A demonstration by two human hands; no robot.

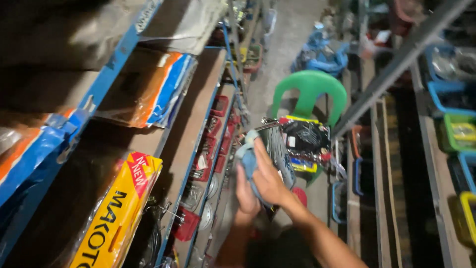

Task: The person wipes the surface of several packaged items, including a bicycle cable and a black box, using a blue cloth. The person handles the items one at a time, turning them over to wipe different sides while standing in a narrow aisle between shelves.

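Observation:
Both of my hands come together around a crumpled blue cloth (248, 158) in the middle of the view. My left hand (245, 192) is below it, gripping the cloth from underneath. My right hand (268, 176) lies over the left hand and presses on the cloth. Just past the hands sits a stack of packaged parts (303, 139) with red and yellow edges, resting on the seat of a green plastic chair (310, 88).
Blue metal shelving (196, 149) runs along the left, holding plastic-wrapped packages in yellow (116, 218) and orange with blue (153, 94), plus red bins (218, 106) of small parts. Coloured crates (456, 131) line shelves on the right. A narrow concrete aisle (285, 44) leads away.

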